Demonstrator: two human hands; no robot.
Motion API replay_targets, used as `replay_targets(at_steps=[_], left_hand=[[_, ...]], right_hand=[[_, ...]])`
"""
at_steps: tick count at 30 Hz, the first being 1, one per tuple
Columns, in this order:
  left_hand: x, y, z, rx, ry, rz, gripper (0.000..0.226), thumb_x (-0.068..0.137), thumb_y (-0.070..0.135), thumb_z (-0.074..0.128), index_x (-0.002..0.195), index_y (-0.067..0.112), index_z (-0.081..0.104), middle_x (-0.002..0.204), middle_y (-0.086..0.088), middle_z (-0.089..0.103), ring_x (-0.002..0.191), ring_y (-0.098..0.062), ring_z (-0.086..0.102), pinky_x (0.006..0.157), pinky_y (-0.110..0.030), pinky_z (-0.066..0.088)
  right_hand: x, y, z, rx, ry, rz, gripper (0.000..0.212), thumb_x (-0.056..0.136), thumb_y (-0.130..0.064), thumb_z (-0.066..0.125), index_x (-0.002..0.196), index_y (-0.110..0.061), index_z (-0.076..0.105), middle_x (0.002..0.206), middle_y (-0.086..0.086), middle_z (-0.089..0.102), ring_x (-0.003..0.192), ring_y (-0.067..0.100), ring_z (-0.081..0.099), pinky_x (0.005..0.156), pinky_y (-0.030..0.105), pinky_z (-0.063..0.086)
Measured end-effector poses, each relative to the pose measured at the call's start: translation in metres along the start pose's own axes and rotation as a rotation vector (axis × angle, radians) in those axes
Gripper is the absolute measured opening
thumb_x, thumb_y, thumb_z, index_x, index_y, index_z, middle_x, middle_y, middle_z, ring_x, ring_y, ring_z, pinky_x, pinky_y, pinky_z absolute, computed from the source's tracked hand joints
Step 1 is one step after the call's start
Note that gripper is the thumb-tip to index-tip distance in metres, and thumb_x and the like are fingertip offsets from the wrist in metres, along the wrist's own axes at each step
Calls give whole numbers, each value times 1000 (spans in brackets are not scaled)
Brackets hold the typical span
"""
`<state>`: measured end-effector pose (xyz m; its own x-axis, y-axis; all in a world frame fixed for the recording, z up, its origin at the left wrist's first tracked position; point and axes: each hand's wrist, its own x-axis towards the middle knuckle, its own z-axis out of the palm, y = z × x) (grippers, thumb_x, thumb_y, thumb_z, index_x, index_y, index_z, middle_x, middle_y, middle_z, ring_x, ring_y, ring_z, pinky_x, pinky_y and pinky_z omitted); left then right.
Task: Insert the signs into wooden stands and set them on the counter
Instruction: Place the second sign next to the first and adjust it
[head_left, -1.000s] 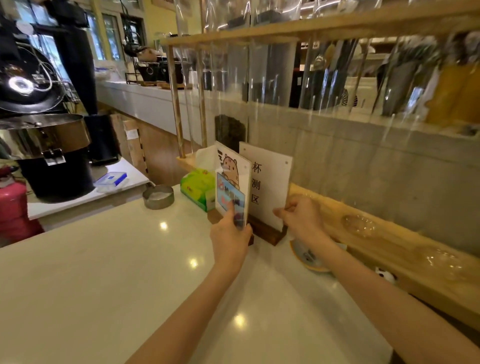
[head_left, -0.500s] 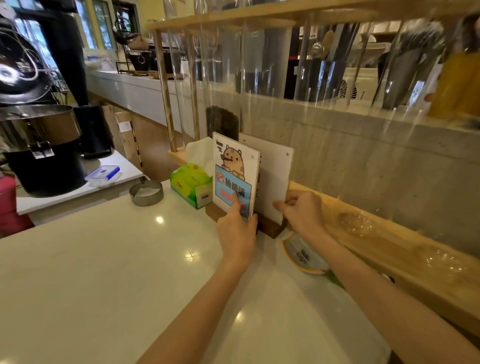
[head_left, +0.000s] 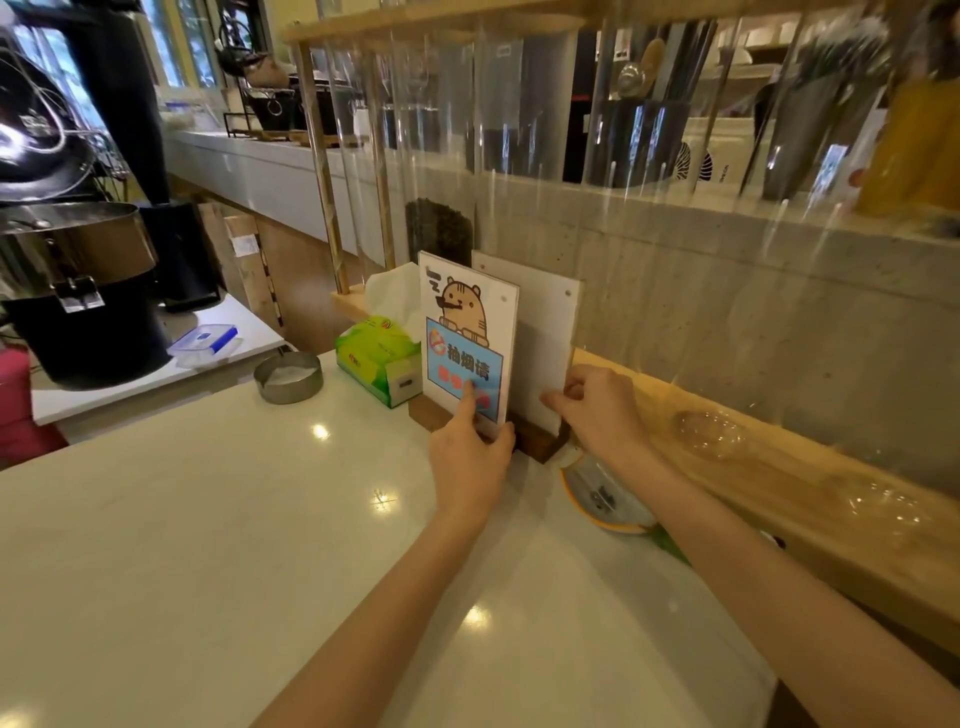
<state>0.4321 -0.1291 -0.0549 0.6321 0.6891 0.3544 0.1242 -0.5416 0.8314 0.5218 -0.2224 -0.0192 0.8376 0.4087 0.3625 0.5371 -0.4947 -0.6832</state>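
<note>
A tiger-cartoon sign (head_left: 465, 317) stands upright on the white counter (head_left: 208, 519), its lower edge at a dark wooden stand (head_left: 428, 413). My left hand (head_left: 467, 452) grips its bottom right corner, the index finger lying on its face. Right behind it a plain white sign (head_left: 545, 322) stands in a second wooden stand (head_left: 537, 441). My right hand (head_left: 602, 410) pinches this sign's lower right edge. The slot under the tiger sign is hidden by my left hand.
A green tissue box (head_left: 376, 358) sits just left of the signs, a metal ashtray (head_left: 288, 376) further left. A round orange-rimmed object (head_left: 602, 499) lies under my right wrist. A wooden ledge (head_left: 779, 483) and concrete wall run along the right. A black roasting machine (head_left: 78, 291) stands far left.
The tiger sign has turned from edge-on to face me, and its face now covers the text of the white sign behind. Both hands have kept their grip at the sign bottoms.
</note>
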Motion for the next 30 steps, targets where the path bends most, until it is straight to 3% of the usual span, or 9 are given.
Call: replay_targets(at_steps=[4,8,10,13,16,19,21,25,30], left_hand=[[4,-9,-18,-8,-173,19,64,80,16,62,137,18,32,130,-7,53,106,-15,56,87,-27,50],[9,-12,-32,110,-305,27,66,79,20,63,137,20,31,133,-7,48,118,-20,49,91,-33,48],[10,-15,-35,180,-334,34,66,78,23,64,136,20,32,134,-6,48,120,-20,45,94,-34,46],[12,-21,-34,321,-381,64,64,76,31,65,132,19,38,134,-4,46,121,-20,42,98,-34,43],[11,-26,-31,409,-402,76,63,76,37,64,132,19,39,134,-4,42,123,-21,39,102,-36,41],[10,-28,-29,448,-417,78,63,78,36,62,133,18,37,137,-7,38,124,-23,39,103,-38,42],[9,-27,-29,456,-417,81,61,79,34,61,133,17,38,138,-8,37,123,-23,41,102,-37,44],[8,-25,-30,500,-405,105,58,80,34,59,132,16,40,139,-9,39,120,-23,44,97,-34,43],[5,-20,-29,527,-401,106,57,81,36,58,132,18,40,144,-10,36,122,-23,44,97,-32,43]], right_hand=[[-3,-12,-17,-152,-26,75,37,82,-30,62,109,-7,52,92,8,61,79,22,57,69,37,51],[-10,-25,-35,-79,156,-24,19,86,-27,55,99,-13,55,76,6,61,69,21,58,61,36,49],[-11,-31,-35,61,92,-80,12,86,-22,56,96,-15,57,74,3,61,69,17,58,64,36,50],[-9,-39,-25,206,-146,-54,26,84,-20,58,110,-17,55,90,-5,62,90,15,60,75,32,54],[-8,-41,-9,282,-269,-27,32,83,-21,63,113,-14,56,98,-6,60,95,12,60,66,13,47],[-7,-41,1,299,-239,-45,25,83,-19,62,107,-10,61,100,-3,62,89,10,60,53,4,45],[-5,-40,4,283,-174,-69,20,85,-15,60,102,-7,64,105,3,66,89,11,60,56,5,46],[-2,-37,5,276,-146,-92,16,85,-11,58,98,-4,66,113,14,67,96,21,65,74,31,57],[-4,-36,1,263,-158,-109,15,86,-10,57,96,-3,65,113,14,67,88,13,61,66,19,54]])
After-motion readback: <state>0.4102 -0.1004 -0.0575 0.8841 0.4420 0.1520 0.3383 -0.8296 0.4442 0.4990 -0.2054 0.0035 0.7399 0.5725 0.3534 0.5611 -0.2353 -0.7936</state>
